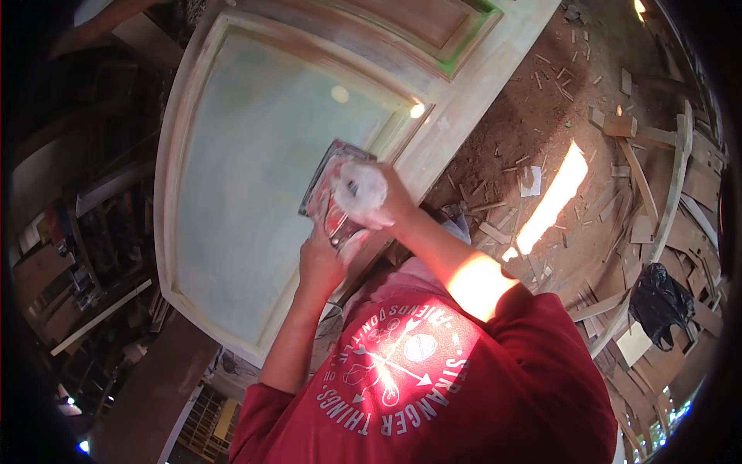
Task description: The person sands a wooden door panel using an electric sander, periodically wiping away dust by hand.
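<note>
A red and dark power sander (331, 185) rests on the pale green recessed panel (255, 147) of a large wooden door, near the panel's right edge. My right hand (369, 193), whitened with dust, is wrapped over the top of the sander. Lower down, my left hand (323, 259) grips the sander's near end. The sander's underside is hidden against the panel. Around the panel runs a raised wooden moulding (179, 131), patchy white and brown.
A second brown panel (417, 27) with green edges lies at the top. Wood scraps (560, 81) litter the dirt floor at the right, beside stacked offcuts and a black plastic bag (661, 305). A dark, cluttered area fills the left side.
</note>
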A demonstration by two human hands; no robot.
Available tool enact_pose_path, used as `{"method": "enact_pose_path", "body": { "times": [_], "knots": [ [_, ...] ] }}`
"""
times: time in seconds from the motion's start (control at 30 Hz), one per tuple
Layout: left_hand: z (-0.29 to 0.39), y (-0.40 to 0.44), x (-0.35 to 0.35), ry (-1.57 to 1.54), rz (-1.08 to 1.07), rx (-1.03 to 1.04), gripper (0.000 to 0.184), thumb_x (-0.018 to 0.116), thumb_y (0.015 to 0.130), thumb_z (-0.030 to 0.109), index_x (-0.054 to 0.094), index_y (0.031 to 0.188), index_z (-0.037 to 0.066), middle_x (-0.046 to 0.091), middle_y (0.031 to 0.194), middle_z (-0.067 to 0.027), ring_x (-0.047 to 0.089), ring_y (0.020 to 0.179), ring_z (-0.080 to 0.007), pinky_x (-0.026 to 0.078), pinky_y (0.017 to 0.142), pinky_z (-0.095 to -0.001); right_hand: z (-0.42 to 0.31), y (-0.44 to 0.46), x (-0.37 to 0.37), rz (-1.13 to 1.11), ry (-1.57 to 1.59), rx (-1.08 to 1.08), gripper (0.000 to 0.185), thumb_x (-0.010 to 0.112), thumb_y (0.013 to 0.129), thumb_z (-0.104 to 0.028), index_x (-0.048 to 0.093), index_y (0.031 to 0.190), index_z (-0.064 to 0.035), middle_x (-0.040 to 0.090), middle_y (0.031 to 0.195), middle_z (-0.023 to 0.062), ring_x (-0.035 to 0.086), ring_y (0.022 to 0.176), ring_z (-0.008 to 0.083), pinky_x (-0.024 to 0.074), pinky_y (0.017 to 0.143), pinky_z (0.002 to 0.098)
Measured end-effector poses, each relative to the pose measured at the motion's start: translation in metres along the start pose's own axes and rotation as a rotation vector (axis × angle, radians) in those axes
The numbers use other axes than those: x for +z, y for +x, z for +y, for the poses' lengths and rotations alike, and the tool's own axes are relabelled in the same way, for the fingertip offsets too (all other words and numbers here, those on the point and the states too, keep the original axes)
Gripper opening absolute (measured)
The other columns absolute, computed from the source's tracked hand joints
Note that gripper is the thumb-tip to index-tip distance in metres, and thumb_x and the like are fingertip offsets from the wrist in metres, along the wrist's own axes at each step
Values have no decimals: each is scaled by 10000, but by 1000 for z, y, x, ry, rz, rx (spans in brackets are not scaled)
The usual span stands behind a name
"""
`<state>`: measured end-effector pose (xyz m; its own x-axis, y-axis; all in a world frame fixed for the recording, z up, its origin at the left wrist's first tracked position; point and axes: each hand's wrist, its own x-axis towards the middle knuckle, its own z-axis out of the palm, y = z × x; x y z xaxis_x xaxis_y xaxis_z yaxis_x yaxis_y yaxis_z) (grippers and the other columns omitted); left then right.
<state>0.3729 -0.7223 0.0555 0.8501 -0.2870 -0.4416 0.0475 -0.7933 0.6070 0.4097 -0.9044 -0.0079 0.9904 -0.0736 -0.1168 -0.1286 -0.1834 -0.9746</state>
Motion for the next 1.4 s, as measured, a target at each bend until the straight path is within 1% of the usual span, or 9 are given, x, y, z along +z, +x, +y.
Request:
{"method": "enact_pose_path", "body": {
  "times": [0.23, 0.27, 0.33, 0.37, 0.43, 0.57, 0.8, 1.17, 1.4],
  "knots": [
    [70, 65, 12, 99, -53, 8, 1046, 810, 990, 578, 315, 1734, 32, 804, 1058, -291, 776, 933, -529, 614, 767, -570, 5, 45, -79, 7, -40, 138, 269, 733, 1013, -286, 795, 1010, -24, 724, 744, 74, 651, 630, 136, 543, 589, 365],
    [82, 71, 11, 113, -75, -16, 1057, 799, 991, 596, 310, 1739, 32, 798, 1029, -298, 772, 900, -531, 610, 756, -574, 14, 54, -89, 49, -153, -67, 271, 746, 1001, -284, 800, 1014, -19, 710, 743, 111, 685, 679, 177, 570, 657, 396],
    [87, 79, 16, 94, -47, -5, 1118, 764, 969, 685, 315, 1732, 2, 785, 948, -312, 781, 862, -515, 621, 730, -580, 11, 64, -105, 40, -332, -13, 310, 749, 984, -331, 772, 981, -22, 672, 774, 196, 706, 729, 271, 564, 709, 419],
    [86, 80, 19, 62, -4, 36, 1174, 738, 946, 754, 326, 1720, -27, 777, 896, -317, 794, 855, -497, 635, 716, -582, 13, 68, -112, -15, -368, 52, 327, 727, 1002, -338, 741, 937, -19, 650, 781, 205, 658, 698, 290, 537, 692, 431],
    [87, 76, 16, 91, -23, -4, 1149, 722, 976, 731, 290, 1742, -9, 768, 885, -321, 773, 823, -516, 621, 738, -586, 9, 71, -115, -57, -474, -274, 288, 706, 1023, -239, 639, 870, -5, 553, 747, 203, 525, 651, 322, 495, 659, 438],
    [71, 68, 10, 41, -91, -20, 1165, 691, 979, 763, 278, 1753, -4, 767, 884, -319, 766, 821, -523, 618, 767, -594, 7, 64, -104, -110, -445, -70, 337, 708, 1013, -278, 643, 857, 14, 582, 736, 205, 543, 654, 359, 498, 676, 458],
    [41, 39, -3, -23, -148, -110, 1174, 711, 950, 778, 292, 1762, 42, 775, 956, -328, 768, 915, -529, 620, 839, -587, -5, 41, -66, -188, -461, 43, 316, 673, 1015, -279, 674, 873, 3, 664, 781, 247, 671, 703, 425, 533, 699, 487],
    [-49, -61, -44, 22, -214, -265, 1185, 769, 911, 775, 224, 1808, 224, 777, 1069, -349, 763, 966, -544, 614, 862, -583, -28, -45, 64, -191, -263, 64, 182, 692, 1000, -199, 682, 937, -28, 643, 733, 249, 652, 615, 408, 547, 618, 468],
    [-129, -126, -52, 56, -207, -309, 1200, 792, 889, 777, 216, 1812, 269, 789, 1090, -329, 764, 995, -536, 614, 882, -573, -37, -93, 139, -295, -269, 46, 211, 710, 979, -244, 720, 953, -34, 728, 845, 252, 738, 820, 475, 598, 726, 535]
  ]
}}
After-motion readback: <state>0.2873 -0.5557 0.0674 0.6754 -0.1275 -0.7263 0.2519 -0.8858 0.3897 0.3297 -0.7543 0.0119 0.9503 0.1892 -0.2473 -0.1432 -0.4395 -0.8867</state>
